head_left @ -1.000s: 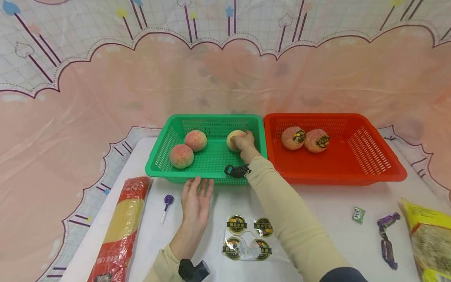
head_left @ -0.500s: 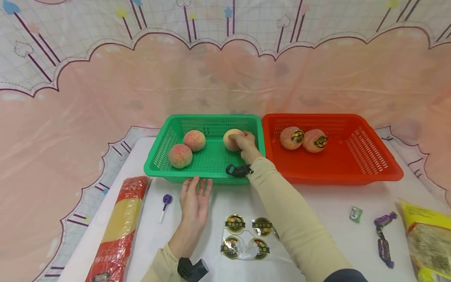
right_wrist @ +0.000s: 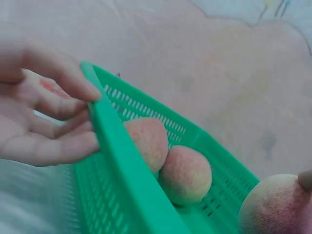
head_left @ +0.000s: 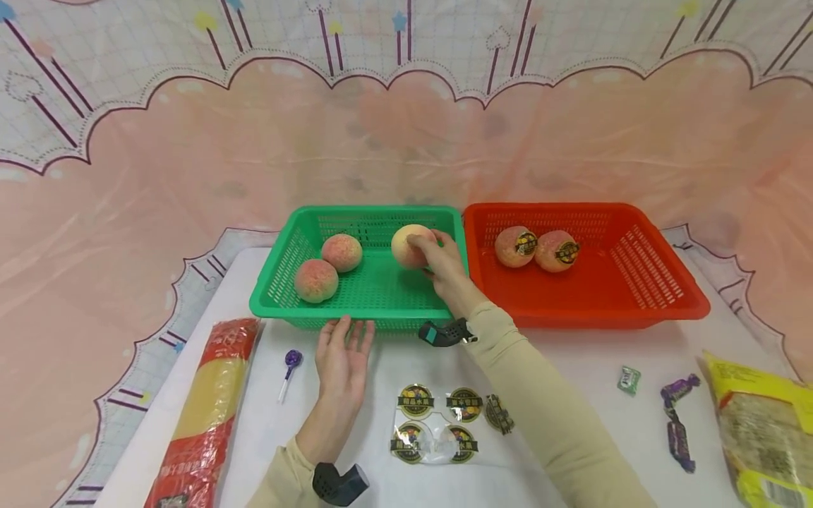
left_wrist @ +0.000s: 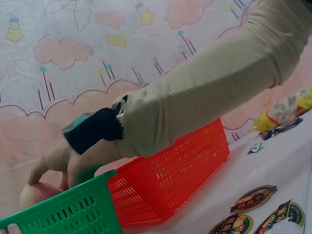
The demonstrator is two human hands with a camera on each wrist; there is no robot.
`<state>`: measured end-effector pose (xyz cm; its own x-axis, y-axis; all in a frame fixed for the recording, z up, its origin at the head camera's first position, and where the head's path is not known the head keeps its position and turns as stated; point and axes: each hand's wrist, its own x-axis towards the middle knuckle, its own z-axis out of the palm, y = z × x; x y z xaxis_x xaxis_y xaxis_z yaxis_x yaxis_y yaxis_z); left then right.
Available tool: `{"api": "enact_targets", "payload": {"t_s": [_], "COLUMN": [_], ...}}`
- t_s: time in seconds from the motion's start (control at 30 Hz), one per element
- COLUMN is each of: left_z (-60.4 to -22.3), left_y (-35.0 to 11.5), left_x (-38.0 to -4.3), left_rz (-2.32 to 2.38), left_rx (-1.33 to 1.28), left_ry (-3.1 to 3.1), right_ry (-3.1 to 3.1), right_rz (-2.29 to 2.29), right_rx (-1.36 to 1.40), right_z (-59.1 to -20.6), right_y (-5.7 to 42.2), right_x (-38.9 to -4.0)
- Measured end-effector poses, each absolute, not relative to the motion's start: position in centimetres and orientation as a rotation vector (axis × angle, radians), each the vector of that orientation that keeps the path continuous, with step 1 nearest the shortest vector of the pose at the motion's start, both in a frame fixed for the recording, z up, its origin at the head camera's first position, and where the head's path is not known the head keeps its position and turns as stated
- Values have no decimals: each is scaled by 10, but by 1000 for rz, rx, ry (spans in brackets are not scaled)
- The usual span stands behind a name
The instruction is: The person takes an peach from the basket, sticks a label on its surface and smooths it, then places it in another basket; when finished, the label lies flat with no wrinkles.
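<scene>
My right hand point(head_left: 444, 264) grips a pale yellow-pink peach point(head_left: 408, 246) over the right part of the green basket point(head_left: 356, 312). Thumb and fingers are curled about the fruit, which also shows at the lower right of the right wrist view. Two redder peaches, one at the back point(head_left: 341, 252) and one nearer the front point(head_left: 316, 281), lie in the left part of that basket. My left hand point(head_left: 343, 360) rests its straight, spread fingertips against the basket's front rim, palm up. In the right wrist view those fingers point(right_wrist: 73, 87) touch the green rim.
A red basket point(head_left: 597, 321) adjoins on the right, holding two stickered peaches point(head_left: 516, 247). In front lies a clear sheet of round stickers point(head_left: 438, 423). A red-yellow packet point(head_left: 206, 416) and lollipop point(head_left: 291, 367) lie left; a green sweet point(head_left: 629, 379), purple sweets point(head_left: 678, 423) and yellow bag point(head_left: 762, 423) lie right.
My right hand has raised the peach a little from the basket floor and drawn it slightly left. The left hand keeps its place at the rim, while the whole view has shifted slightly.
</scene>
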<state>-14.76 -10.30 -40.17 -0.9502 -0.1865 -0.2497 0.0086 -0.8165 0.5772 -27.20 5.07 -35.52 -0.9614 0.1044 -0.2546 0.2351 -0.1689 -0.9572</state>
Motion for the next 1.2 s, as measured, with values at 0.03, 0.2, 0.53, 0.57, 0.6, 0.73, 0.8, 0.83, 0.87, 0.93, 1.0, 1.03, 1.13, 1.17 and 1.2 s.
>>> {"api": "enact_targets", "payload": {"t_s": [0.03,0.2,0.53,0.57,0.6,0.73,0.8,0.83,0.87,0.93,1.0,1.03,1.13,1.17,1.2], "left_z": [-401,-400,-402,-402,-402,-403,-402,-402,-402,-401,-401,-401,-401,-401,-402], "left_y": [-103,-104,-103,-103,-104,-104,-104,-104,-104,-104,-104,-104,-104,-104,-104], "left_x": [-148,-147,-147,-147,-147,-148,-149,-149,-149,-149,-150,-149,-149,-149,-149], "left_rz": [-2861,-2867,-2867,-2867,-2866,-2864,-2864,-2863,-2861,-2855,-2848,-2847,-2845,-2846,-2846], "left_rx": [450,428,407,404,401,394,398,401,406,415,419,422,428,428,429], "left_ry": [-903,-909,-918,-914,-911,-910,-912,-913,-915,-915,-917,-922,-922,-925,-927], "right_ry": [1963,1929,1876,1869,1863,1843,1844,1858,1863,1899,1939,1969,2049,2071,2089], "right_rz": [-2307,-2350,-2408,-2417,-2423,-2453,-2467,-2466,-2469,-2457,-2441,-2426,-2383,-2368,-2356], "right_rx": [376,257,33,12,-4,1,24,41,57,81,81,80,35,16,-10], "right_z": [-353,-345,-335,-334,-334,-335,-336,-337,-338,-339,-341,-342,-345,-346,-348], "right_y": [52,61,76,78,81,93,100,104,107,114,120,123,132,135,138], "right_x": [-269,-250,-213,-209,-206,-194,-190,-187,-184,-177,-170,-166,-155,-151,-148]}}
